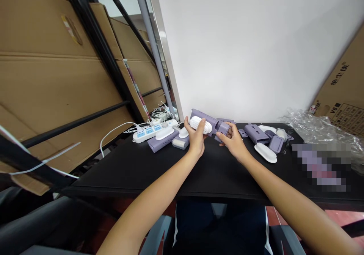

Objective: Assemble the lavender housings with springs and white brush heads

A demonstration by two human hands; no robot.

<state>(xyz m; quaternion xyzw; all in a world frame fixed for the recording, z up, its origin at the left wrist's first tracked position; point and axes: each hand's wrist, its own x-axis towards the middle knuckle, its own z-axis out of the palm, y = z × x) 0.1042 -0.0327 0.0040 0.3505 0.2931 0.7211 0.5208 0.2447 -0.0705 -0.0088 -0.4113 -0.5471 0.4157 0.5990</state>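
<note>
My left hand [196, 139] is closed around a purple perforated plastic housing [205, 117], with its thumb over a white oval fluffy pad [200, 125] on the near side. At the housing's right end, my right hand [233, 141] pinches a smaller purple plastic part [222, 128]. The two parts touch or nearly touch; whether they are joined I cannot tell. Both hands are above the black table [210, 171]. Left of them lie a purple piece with a white oval top [164, 135] and a purple-and-white block [181, 140].
A white power strip [153, 129] with tangled cables sits at the table's left back. Right of my hands lie loose purple parts [256, 134] and a white oval shell [265, 152]. Crumpled clear plastic [321, 129] and a cardboard box [344, 84] are farther right. A white wall [241, 50] rises behind.
</note>
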